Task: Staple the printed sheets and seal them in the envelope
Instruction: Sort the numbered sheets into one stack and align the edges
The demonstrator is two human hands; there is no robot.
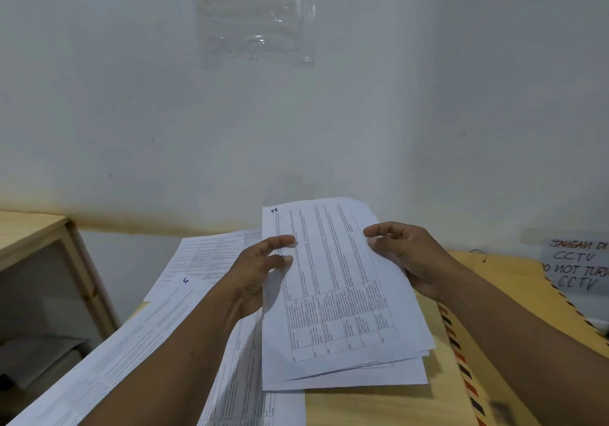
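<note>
Nearest the camera, the left hand (260,271) and right hand (408,254) each clamp a grip on opposite long edges of a sheaf of printed sheets (339,294), raised above the surface (369,406). Its lower edges fan unevenly, at least three sheets. Three more loose sheets (108,359) lie left. One airmail-striped envelope (514,327) waits beneath. No stapler is visible; stapling and sealing seem undone.

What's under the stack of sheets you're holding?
Under the held stack: yellow table, more printed sheets at its left, the striped-edge envelope at its right. Anything directly beneath the stack is hidden.
</note>
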